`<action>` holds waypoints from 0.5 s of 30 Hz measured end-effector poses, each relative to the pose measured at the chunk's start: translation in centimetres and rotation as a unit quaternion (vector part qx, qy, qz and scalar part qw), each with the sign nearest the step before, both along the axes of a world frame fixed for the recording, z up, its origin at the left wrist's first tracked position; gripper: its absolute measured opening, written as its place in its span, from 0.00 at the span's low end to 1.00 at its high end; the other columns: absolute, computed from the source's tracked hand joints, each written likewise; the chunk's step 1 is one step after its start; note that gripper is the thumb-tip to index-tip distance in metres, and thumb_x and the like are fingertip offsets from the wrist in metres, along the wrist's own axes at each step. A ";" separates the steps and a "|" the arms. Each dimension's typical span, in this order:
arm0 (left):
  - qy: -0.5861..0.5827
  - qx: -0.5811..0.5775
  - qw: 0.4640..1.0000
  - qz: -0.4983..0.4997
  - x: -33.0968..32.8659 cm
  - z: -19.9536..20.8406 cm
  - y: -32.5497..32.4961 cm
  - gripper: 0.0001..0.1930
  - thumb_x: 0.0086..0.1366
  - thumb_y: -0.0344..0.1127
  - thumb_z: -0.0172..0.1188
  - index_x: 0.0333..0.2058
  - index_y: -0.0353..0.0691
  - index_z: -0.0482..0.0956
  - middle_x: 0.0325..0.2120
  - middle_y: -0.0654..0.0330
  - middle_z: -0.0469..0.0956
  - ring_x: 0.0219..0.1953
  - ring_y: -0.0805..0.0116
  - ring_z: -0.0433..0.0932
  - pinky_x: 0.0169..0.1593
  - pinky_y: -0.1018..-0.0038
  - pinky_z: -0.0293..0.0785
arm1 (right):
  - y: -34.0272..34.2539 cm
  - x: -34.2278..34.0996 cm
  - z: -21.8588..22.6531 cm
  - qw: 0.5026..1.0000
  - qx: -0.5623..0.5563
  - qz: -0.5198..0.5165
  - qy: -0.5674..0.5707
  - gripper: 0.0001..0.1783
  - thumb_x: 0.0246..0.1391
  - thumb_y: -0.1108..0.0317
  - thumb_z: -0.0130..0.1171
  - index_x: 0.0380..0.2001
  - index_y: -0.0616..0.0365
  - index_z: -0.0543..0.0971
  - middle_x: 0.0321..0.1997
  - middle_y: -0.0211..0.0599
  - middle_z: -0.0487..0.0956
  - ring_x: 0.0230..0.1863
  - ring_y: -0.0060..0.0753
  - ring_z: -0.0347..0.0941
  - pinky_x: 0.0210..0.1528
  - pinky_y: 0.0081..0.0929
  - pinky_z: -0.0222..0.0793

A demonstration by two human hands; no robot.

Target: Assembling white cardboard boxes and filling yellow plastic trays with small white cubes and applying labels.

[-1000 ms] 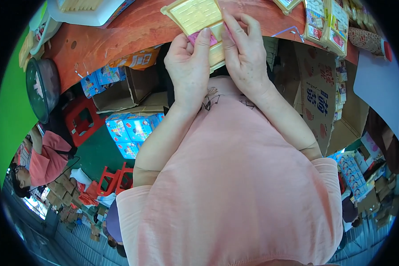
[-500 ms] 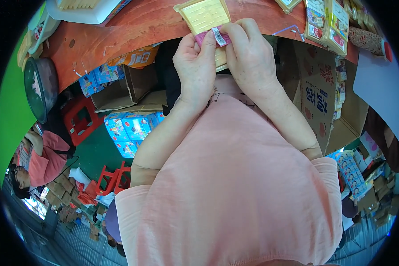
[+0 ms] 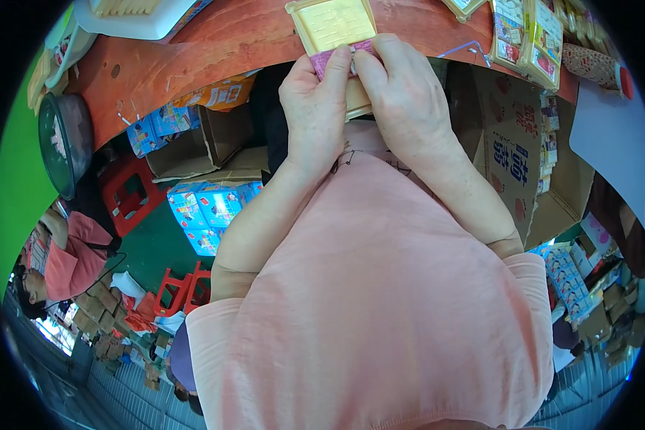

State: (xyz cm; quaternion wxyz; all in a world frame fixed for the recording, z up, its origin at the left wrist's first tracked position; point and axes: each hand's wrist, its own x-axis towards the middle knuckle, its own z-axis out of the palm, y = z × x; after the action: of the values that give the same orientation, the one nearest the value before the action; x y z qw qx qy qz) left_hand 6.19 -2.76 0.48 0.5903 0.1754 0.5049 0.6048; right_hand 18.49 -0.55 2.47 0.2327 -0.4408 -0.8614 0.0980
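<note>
Between my two hands, at the near edge of the reddish wooden table [image 3: 244, 32], is a pale yellow plastic tray [image 3: 333, 21] with a raised rim. A purple paper band [image 3: 321, 60] runs across its middle. My left hand [image 3: 314, 97] grips the band and the tray's left side, thumb pressed on the front. My right hand [image 3: 401, 93] is closed at the right side, its thumb and fingertips on the band next to the left thumb. The fingers cover much of the band, and those behind the tray are hidden.
Packed clear boxes [image 3: 527, 43] stand at the right, beside a jar with a red lid [image 3: 609, 72]. A purple straw-like strip [image 3: 469, 49] lies by the table edge. Below are cardboard boxes [image 3: 505, 143], blue packs [image 3: 215, 208] and a red stool [image 3: 129, 190]. A dark green bowl [image 3: 57, 143] is left.
Both thumbs have come closer together on the purple band, and the white barcode label on it is now mostly covered. The tray has shifted slightly right and down.
</note>
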 end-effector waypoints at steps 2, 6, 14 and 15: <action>0.033 -0.013 0.999 0.002 -0.2 -0.3 0.1 0.12 0.73 0.35 0.62 0.45 0.30 0.79 0.39 0.60 0.84 0.38 0.80 0.80 0.44 0.79 0.77 | 0.3 0.3 0.0 1.000 -0.019 0.011 0.015 0.16 0.48 0.77 0.61 0.43 0.62 0.77 0.42 0.42 0.74 0.44 0.46 0.76 0.45 0.38 0.75; 0.056 -0.021 0.998 0.006 -0.5 -0.6 0.3 0.12 0.72 0.35 0.63 0.44 0.30 0.80 0.38 0.60 0.84 0.37 0.80 0.80 0.44 0.80 0.77 | 1.3 1.1 0.1 0.997 -0.059 0.035 0.042 0.16 0.50 0.77 0.61 0.45 0.64 0.77 0.45 0.42 0.76 0.47 0.46 0.77 0.48 0.39 0.76; 0.041 -0.006 0.999 0.002 -1.8 -0.2 0.8 0.12 0.73 0.36 0.61 0.45 0.31 0.80 0.38 0.59 0.84 0.38 0.78 0.81 0.43 0.77 0.79 | 1.1 1.0 0.7 0.993 -0.008 0.112 0.022 0.21 0.47 0.75 0.62 0.48 0.64 0.79 0.51 0.40 0.77 0.47 0.43 0.76 0.50 0.38 0.75; 0.041 -0.006 0.999 0.002 -1.7 -0.1 0.7 0.12 0.73 0.36 0.61 0.45 0.31 0.80 0.38 0.59 0.84 0.38 0.78 0.81 0.43 0.77 0.79 | 0.9 0.9 0.6 0.994 0.012 0.112 0.007 0.22 0.46 0.75 0.62 0.49 0.64 0.79 0.52 0.39 0.77 0.47 0.43 0.76 0.51 0.38 0.74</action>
State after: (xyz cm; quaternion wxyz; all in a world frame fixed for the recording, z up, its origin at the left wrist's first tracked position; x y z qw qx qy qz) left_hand 4.46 -2.01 0.33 0.5688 0.1955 0.5328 0.5952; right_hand 19.43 0.39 3.08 0.2318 -0.3383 -0.9046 0.1167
